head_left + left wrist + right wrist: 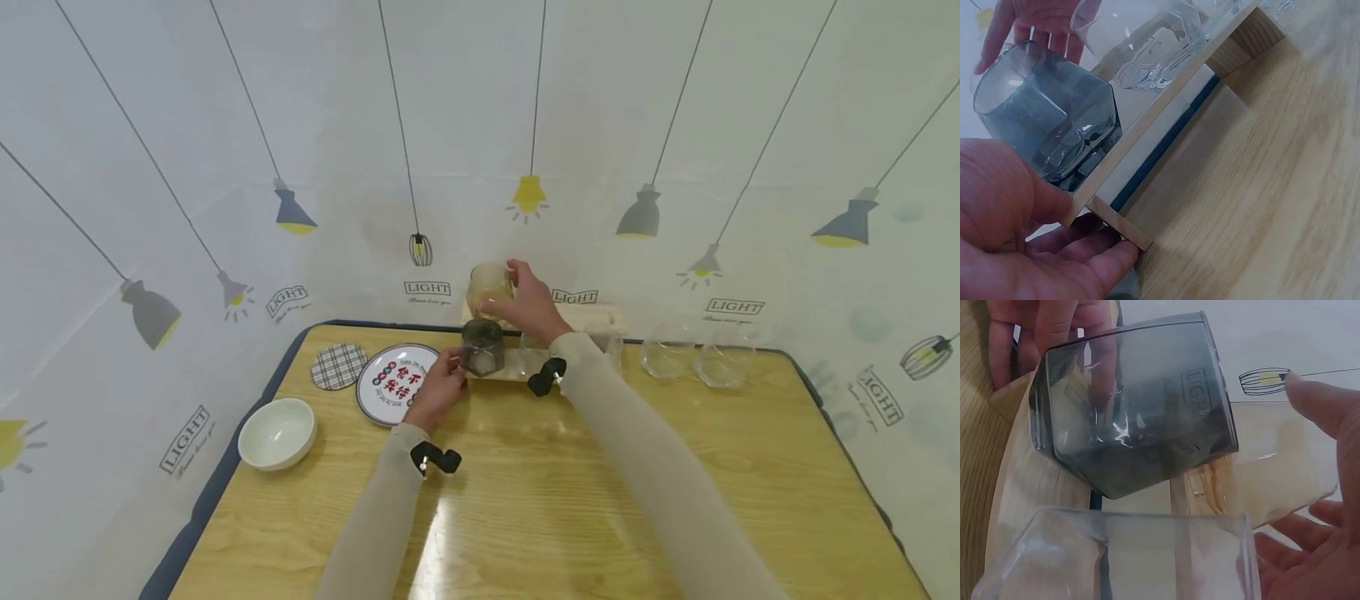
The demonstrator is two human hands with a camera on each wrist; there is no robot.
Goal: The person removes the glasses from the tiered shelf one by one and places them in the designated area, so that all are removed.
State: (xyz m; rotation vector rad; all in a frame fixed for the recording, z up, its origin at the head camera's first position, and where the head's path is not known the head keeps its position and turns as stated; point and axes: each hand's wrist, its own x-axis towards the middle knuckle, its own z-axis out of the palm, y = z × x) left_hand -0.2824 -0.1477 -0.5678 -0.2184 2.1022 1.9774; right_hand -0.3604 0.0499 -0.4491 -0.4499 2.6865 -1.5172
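My left hand (441,387) grips the left end of a two-step wooden rack (1172,94), thumb above and fingers beneath. A smoky grey glass (482,348) stands on the lower step beside that hand. Behind it, on the higher step, is an amber glass (1279,465). My right hand (531,304) reaches around the amber glass, thumb and fingers spread on opposite sides. A gap shows between its thumb and the glass in the right wrist view. Near the right wrist, a clear glass (1141,44) sits on the lower step, partly hidden by my sleeve in the head view.
Two clear glasses (722,362) stand on the table (600,492) right of the rack. To the left lie a plate with red writing (382,400), a checked round coaster (339,367) and a white bowl (277,433). A printed wall covering (465,125) rises close behind the rack.
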